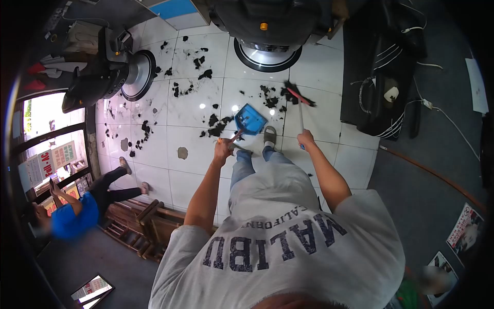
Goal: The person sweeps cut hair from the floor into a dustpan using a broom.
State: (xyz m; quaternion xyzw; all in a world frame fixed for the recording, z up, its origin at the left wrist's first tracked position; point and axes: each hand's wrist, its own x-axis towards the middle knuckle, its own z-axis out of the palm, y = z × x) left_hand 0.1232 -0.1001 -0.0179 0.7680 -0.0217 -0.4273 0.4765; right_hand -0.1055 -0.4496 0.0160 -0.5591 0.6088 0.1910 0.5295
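Observation:
My left hand [223, 149] is closed round the handle of a blue dustpan [250, 119], whose pan rests on the white tiled floor just ahead of my feet. On the other side, my right hand [305, 138] grips the pale handle of a broom [299, 97] with a red head and dark bristles. Black hair clippings [268, 98] lie between the broom head and the dustpan. Another dark pile [218, 125] touches the floor left of the pan. More clumps [205, 74] are scattered farther off.
Barber chairs stand on round bases [267, 55] ahead and at the upper left [138, 75]. A person in a blue shirt [76, 215] sits on a bamboo bench [135, 226] at the left. Cables and a black seat [383, 98] are at the right.

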